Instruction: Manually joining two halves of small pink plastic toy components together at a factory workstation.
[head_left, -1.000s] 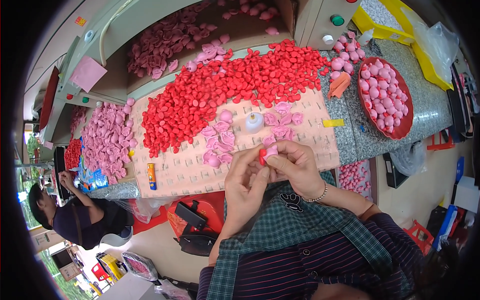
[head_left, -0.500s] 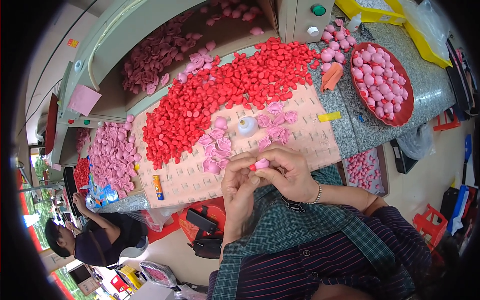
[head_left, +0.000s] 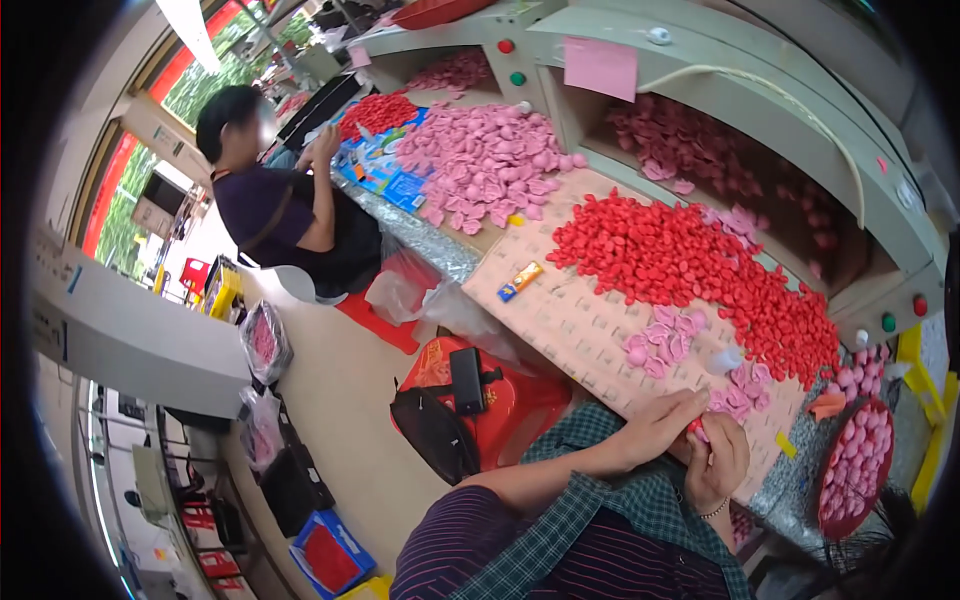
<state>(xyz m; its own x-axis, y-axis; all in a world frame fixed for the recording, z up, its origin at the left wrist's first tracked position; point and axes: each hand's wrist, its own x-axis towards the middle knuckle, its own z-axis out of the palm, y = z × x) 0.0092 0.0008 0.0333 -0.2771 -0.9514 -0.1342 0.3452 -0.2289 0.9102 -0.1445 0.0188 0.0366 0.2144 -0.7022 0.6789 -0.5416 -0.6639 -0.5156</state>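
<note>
At the near edge of the worktable, my left hand and my right hand meet around a small pink-and-red molded piece. Both sets of fingers are closed on it and cover most of it. Just beyond them lie several pink petal-shaped pieces, with more pink pieces by my right fingers. Between these groups stands a small whitish bottle. A long heap of small red domed pieces spreads behind, on the patterned pinkish sheet.
A red bowl of pink balls stands at the right. A large pink heap lies far left, near a seated person. Grey cabinets line the back. A red stool holds a black bag.
The view has swung left, so my hands and the table now appear farther right and more of the room shows. My hands stay together around the small piece.
</note>
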